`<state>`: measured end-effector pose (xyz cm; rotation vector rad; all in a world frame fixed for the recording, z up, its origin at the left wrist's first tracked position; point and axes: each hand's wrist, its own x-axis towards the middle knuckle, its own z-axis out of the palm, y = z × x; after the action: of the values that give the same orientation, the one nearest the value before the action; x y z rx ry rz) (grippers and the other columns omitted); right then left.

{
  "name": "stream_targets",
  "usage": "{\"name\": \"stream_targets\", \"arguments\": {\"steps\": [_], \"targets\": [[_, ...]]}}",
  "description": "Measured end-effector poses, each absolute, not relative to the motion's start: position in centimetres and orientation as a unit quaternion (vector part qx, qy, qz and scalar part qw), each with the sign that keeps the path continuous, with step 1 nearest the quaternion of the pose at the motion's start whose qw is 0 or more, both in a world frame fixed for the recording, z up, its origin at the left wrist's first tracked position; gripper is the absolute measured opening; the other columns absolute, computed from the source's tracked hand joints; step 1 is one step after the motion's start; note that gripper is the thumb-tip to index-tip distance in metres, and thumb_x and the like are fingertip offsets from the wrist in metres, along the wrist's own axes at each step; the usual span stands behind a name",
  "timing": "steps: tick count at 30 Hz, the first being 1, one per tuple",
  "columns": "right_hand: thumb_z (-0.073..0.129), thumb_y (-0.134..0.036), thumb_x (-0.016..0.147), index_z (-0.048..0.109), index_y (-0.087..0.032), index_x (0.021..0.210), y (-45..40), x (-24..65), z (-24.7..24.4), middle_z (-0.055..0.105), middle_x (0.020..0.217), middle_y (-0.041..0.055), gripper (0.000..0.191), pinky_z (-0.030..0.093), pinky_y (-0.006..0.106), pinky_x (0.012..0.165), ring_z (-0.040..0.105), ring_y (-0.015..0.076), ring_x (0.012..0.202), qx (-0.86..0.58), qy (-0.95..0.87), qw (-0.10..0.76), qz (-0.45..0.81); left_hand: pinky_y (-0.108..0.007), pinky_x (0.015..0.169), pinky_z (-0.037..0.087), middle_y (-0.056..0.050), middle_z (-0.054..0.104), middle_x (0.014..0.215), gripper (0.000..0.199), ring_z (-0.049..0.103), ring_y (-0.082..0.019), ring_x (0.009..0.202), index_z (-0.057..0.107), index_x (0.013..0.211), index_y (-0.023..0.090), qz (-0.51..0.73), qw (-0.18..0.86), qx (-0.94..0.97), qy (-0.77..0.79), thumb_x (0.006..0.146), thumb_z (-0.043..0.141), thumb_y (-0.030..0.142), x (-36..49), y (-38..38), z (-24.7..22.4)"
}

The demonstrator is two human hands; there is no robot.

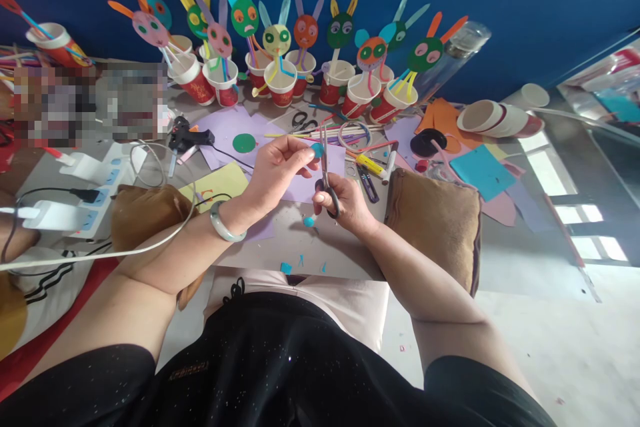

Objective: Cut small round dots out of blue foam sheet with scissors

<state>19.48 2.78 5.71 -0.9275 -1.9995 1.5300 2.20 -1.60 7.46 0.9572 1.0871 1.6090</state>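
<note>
My left hand (283, 167) pinches a small piece of blue paper (317, 149) between thumb and fingers. In my right hand (347, 203) is a pair of scissors (325, 173), its blades pointing away from me and beside the blue paper. Whether the blades touch the paper I cannot tell. Below the hands, a small rounded blue cutout (309, 221) lies on the table (260, 255). Nearer the front edge are a blue paper scrap (285, 268) and thin blue slivers. A green paper circle (244, 143) rests on purple paper (225, 157) to the left.
Red paper cups (283, 88) with colourful rabbit-eared paper figures line the back wall. A black glue gun (187, 137) and a power strip (105, 190) with cables stand left. Brown cushions (433, 227) flank my forearms. A box cutter (367, 183) and yellow glue tube (371, 165) lie right.
</note>
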Motion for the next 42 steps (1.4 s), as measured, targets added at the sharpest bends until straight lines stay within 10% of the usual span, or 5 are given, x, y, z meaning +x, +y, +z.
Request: {"name": "stream_targets", "arguments": {"steps": [42], "targets": [[0.072, -0.097, 0.067, 0.048, -0.024, 0.070, 2.99, 19.62, 5.60, 0.064, 0.053, 0.0000, 0.077, 0.038, 0.028, 0.052, 0.056, 0.0141, 0.049, -0.343, -0.730, 0.225, 0.546, -0.023, 0.064, 0.058, 0.001, 0.074, 0.072, 0.025, 0.068, -0.010, 0.067, 0.067, 0.075, 0.020, 0.652, 0.421, 0.438, 0.454, 0.081, 0.084, 0.036, 1.99, -1.66, 7.46]]}}
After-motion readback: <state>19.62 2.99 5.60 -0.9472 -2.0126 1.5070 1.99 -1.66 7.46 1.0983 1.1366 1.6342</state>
